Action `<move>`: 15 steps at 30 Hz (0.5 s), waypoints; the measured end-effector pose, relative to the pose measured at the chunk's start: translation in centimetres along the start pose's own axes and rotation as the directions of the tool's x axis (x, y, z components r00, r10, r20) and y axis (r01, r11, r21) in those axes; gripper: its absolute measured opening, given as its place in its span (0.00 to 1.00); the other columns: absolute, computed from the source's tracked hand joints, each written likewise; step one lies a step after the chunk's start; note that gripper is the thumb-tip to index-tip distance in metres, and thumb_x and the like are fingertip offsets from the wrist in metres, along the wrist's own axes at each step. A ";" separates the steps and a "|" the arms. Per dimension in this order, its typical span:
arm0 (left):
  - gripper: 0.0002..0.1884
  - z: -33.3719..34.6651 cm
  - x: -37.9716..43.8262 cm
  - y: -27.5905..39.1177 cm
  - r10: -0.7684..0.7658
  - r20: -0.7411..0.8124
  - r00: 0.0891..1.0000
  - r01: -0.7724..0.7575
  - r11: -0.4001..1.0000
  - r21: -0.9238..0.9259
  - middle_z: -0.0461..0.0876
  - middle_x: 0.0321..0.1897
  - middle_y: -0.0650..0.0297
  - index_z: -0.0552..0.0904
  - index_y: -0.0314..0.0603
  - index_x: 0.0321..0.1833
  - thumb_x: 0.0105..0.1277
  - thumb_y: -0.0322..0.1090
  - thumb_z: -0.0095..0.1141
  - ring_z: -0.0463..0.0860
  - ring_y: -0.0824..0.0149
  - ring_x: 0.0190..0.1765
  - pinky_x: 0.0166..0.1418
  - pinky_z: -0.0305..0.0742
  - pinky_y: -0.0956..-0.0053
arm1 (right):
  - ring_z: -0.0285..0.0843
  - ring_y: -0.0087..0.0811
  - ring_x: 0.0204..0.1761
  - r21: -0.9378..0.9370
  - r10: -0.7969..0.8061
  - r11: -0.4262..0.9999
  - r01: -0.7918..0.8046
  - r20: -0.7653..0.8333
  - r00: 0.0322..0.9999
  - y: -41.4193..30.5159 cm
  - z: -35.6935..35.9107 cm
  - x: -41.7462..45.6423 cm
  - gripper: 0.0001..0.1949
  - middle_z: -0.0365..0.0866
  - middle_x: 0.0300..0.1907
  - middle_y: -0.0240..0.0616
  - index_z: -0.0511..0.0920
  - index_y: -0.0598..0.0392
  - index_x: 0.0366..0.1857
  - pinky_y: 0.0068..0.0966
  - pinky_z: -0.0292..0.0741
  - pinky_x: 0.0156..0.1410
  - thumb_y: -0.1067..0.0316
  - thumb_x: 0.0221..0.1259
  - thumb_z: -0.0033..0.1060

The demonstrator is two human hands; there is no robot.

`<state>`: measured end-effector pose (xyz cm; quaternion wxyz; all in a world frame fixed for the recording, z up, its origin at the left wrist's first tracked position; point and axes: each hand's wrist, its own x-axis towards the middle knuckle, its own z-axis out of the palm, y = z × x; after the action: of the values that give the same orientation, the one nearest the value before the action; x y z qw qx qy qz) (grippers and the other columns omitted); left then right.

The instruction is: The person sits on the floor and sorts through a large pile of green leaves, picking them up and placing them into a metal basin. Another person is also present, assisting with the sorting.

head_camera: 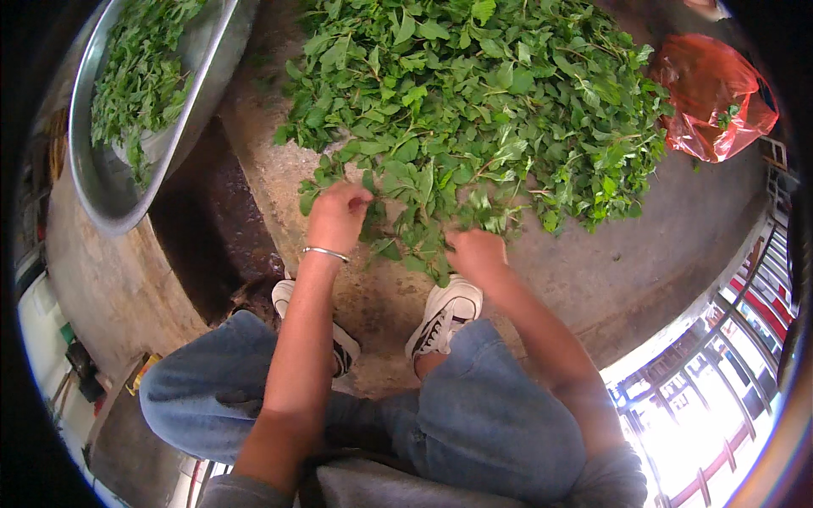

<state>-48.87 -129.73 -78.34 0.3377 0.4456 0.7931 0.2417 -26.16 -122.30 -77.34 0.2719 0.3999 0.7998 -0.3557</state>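
Note:
A large heap of green leafy sprigs [457, 95] is spread on the concrete floor [705, 216] before me. My left hand [340, 216], with a silver bangle [326, 254] at its wrist, is at the heap's near left edge. Its fingers are curled beside the leaves, and whether they grip a stem is hidden. A short way to the right, my right hand [477, 254] has its fingers closed at the loose leafy sprigs [419, 238] lying between both hands. Its fingertips are partly hidden and slightly blurred.
At the upper left, a wide metal basin [114, 219] holds more greens [143, 89]. Below it runs a dark wet channel [209, 216] in the floor. A red plastic bag [705, 95] lies right of the heap. My shoes [451, 301] are close to the near leaves. Metal railings [718, 374] stand at lower right.

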 end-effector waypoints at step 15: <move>0.18 -0.1 -1.5 -6.8 -0.131 -0.385 0.914 0.165 0.985 0.055 0.76 0.39 0.56 0.77 0.43 0.42 0.45 0.23 0.59 0.76 0.54 0.45 0.51 0.70 0.67 | 0.71 0.24 0.26 0.814 -0.425 0.571 0.109 0.179 0.887 7.0 -14.0 0.3 0.19 0.76 0.22 0.33 0.79 0.63 0.29 0.21 0.67 0.32 0.55 0.41 0.67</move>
<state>-52.07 -134.35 -82.42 0.1757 0.3433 0.8845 0.2626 -22.54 -108.19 -71.66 0.1510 0.2781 0.5509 -0.7723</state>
